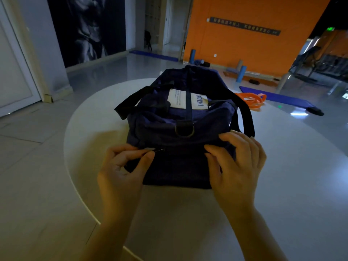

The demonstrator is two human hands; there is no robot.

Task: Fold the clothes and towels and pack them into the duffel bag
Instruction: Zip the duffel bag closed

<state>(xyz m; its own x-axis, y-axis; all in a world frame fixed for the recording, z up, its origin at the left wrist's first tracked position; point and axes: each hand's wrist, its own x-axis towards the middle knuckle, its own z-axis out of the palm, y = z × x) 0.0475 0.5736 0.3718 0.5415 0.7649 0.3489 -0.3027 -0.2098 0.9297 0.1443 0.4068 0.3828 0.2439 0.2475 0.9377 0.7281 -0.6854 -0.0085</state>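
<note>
A dark navy duffel bag with black straps and a white label sits in the middle of a white round table, its end panel facing me. My left hand pinches the zipper pull of the end pocket between thumb and forefinger. My right hand grips the fabric at the right side of that end panel, fingers curled over its upper edge. No clothes or towels are visible; the bag's inside is hidden.
Orange resistance bands lie on the table behind the bag at the right. Beyond the table are blue exercise mats, foam rollers by an orange wall, and gym equipment at the far right. A white door stands at the left.
</note>
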